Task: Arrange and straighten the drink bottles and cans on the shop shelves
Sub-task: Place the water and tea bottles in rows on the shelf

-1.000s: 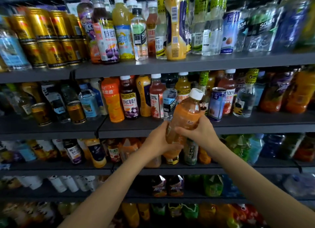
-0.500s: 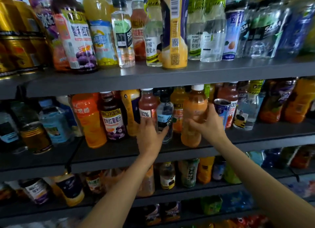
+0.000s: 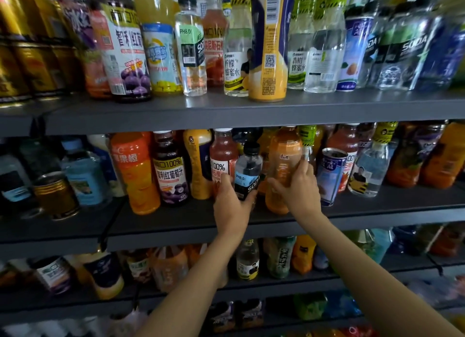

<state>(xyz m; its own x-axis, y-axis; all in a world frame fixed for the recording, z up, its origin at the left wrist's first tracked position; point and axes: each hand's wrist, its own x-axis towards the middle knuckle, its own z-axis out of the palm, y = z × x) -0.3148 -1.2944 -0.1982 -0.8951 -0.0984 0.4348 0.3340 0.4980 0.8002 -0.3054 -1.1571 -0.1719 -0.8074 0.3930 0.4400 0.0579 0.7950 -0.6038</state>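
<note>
An orange drink bottle point(image 3: 284, 160) stands upright on the middle shelf point(image 3: 176, 226), and my right hand point(image 3: 297, 188) grips its lower half from the right. Just to its left stands a small clear soda bottle with a black cap point(image 3: 247, 171), tilted slightly; my left hand point(image 3: 230, 203) holds it low down, fingers curled round its base. A pink juice bottle with a white cap point(image 3: 221, 158) sits directly behind my left hand. A blue can point(image 3: 331, 175) stands right of the orange bottle.
The top shelf point(image 3: 226, 110) carries tall bottles and gold cans point(image 3: 22, 59) at the left. On the middle shelf, an orange bottle point(image 3: 136, 173), a grape juice bottle point(image 3: 171, 170) and a gold can point(image 3: 56, 193) stand left. Lower shelves point(image 3: 276, 283) hold more drinks.
The orange bottle went from held in front of the shelves onto the middle shelf. My left hand left it and took hold of the small soda bottle. The view moved closer.
</note>
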